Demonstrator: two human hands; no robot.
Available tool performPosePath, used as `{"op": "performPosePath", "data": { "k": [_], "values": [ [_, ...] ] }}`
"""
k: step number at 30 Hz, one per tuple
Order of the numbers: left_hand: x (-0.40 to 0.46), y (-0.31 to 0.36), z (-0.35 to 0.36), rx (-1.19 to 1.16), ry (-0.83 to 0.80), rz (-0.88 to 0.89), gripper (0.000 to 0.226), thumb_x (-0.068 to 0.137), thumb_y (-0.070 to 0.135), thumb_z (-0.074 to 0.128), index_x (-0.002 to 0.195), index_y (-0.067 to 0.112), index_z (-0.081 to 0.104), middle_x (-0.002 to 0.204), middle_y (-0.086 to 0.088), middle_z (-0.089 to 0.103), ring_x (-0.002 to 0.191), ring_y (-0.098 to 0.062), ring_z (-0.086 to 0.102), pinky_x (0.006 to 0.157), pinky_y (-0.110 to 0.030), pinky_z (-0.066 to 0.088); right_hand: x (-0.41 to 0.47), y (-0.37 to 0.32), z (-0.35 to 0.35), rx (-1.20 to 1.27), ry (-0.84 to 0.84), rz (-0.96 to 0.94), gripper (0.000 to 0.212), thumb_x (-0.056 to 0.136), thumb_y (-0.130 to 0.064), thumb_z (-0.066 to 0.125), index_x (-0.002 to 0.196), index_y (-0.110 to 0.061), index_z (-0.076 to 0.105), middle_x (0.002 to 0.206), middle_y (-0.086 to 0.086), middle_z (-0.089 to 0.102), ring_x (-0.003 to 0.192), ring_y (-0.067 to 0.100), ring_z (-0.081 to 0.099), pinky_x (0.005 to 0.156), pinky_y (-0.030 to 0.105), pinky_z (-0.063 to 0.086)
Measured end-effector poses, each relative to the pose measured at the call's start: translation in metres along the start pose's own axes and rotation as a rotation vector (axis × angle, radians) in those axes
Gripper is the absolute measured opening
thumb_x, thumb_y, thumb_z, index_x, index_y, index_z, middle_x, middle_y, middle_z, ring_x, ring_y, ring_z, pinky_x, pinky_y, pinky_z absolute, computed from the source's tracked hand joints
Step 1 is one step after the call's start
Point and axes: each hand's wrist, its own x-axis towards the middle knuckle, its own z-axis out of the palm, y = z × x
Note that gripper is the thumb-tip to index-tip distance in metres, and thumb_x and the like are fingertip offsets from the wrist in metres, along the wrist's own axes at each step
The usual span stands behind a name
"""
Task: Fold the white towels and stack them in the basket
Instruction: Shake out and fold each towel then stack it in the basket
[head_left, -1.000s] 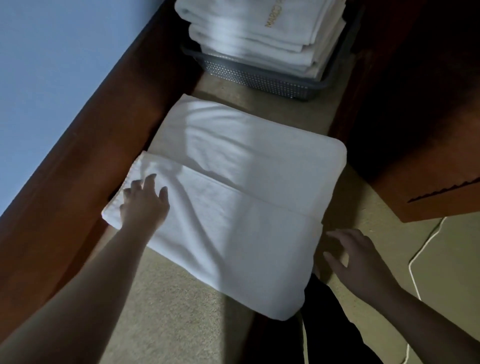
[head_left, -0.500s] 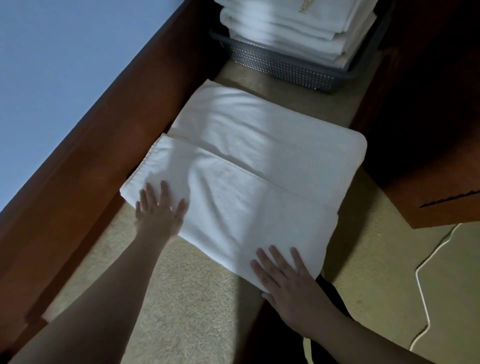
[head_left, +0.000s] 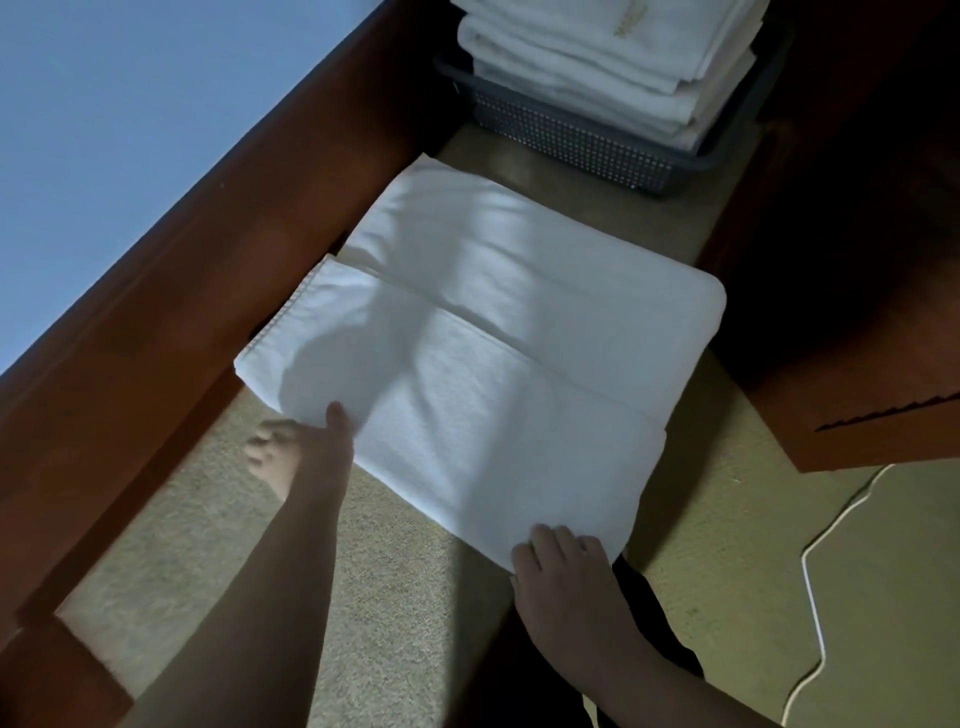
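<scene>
The folded white towel (head_left: 483, 353) lies on the carpet (head_left: 363, 597) before the stacked basket (head_left: 571, 140); the left hand (head_left: 306, 452) seemingly pinches its near edge, blurred, the right hand (head_left: 566, 577) curls over the corner, probably to lift it

1 towel (head_left: 483, 374), 1 basket (head_left: 571, 140), 2 hands

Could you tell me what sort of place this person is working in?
Probably a hotel room or bedroom: carpeted floor, wooden furniture either side, and a grey basket stacked with logo-embroidered folded towels.
</scene>
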Motion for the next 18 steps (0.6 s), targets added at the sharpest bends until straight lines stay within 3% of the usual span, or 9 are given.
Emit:
{"op": "performPosePath", "data": {
  "k": [2,4,8,10,14,16,18],
  "values": [
    [-0.010,-0.001,0.005,-0.125,-0.089,-0.104,0.061,0.101,0.062,0.046,0.118,0.004,0.052,0.097,-0.015,0.057,0.096,-0.036,0.060,0.074,-0.042,0.054,0.004,0.003,-0.008,0.068,-0.045,0.077,0.025,0.077,-0.022,0.080,0.084,-0.021,0.056,0.086,0.001,0.053,0.077,0.023,0.053,0.062,0.038,0.046],
    [-0.014,-0.002,0.007,-0.258,-0.136,-0.175,0.051,0.101,0.058,0.051,0.103,0.007,0.051,0.090,-0.014,0.059,0.085,-0.035,0.067,0.072,-0.042,0.060,0.009,0.007,-0.011,0.064,-0.065,0.070,0.024,0.074,-0.017,0.079,0.081,-0.022,0.057,0.084,-0.001,0.053,0.075,0.021,0.053,0.060,0.035,0.044],
    [-0.010,-0.004,0.002,-0.552,-0.171,-0.300,0.046,0.095,0.039,0.066,0.115,-0.001,0.058,0.090,-0.012,0.062,0.074,-0.023,0.063,0.069,-0.037,0.058,0.011,0.007,-0.013,-0.034,-0.037,-0.078,0.015,0.073,-0.008,0.050,0.075,-0.021,0.057,0.079,0.000,0.054,0.069,0.019,0.051,0.056,0.032,0.043],
    [-0.006,-0.010,0.001,-0.619,-0.194,-0.309,0.042,0.094,0.034,0.064,0.120,0.001,0.062,0.090,-0.008,0.062,0.079,-0.023,0.062,0.073,-0.038,0.056,0.006,0.006,-0.010,-0.075,-0.035,-0.137,0.027,0.078,-0.008,0.034,0.074,-0.019,0.058,0.077,0.002,0.054,0.068,0.020,0.052,0.056,0.033,0.043],
    [-0.010,-0.019,0.001,-0.640,-0.151,-0.297,0.031,0.093,0.030,0.064,0.110,0.004,0.070,0.097,-0.013,0.073,0.081,-0.029,0.069,0.064,-0.037,0.055,-0.003,0.004,-0.005,-0.125,-0.018,-0.167,0.024,0.083,-0.011,0.036,0.079,-0.018,0.058,0.077,0.003,0.053,0.069,0.021,0.050,0.057,0.035,0.043],
    [-0.022,-0.013,-0.003,-0.546,-0.060,-0.223,0.028,0.097,0.030,0.063,0.111,0.007,0.070,0.108,-0.017,0.073,0.097,-0.035,0.070,0.076,-0.041,0.056,0.003,0.005,-0.008,-0.106,-0.016,-0.156,0.011,0.084,-0.014,0.047,0.080,-0.019,0.056,0.078,0.003,0.052,0.070,0.023,0.049,0.059,0.037,0.043],
    [-0.034,0.000,-0.005,-0.401,0.103,-0.055,0.040,0.100,0.036,0.059,0.131,0.010,0.059,0.132,-0.019,0.061,0.119,-0.037,0.057,0.095,-0.047,0.050,0.019,0.007,-0.015,-0.033,-0.006,-0.104,0.009,0.088,-0.024,0.060,0.082,-0.020,0.055,0.083,0.003,0.053,0.074,0.025,0.050,0.063,0.040,0.044]
  ]
}}
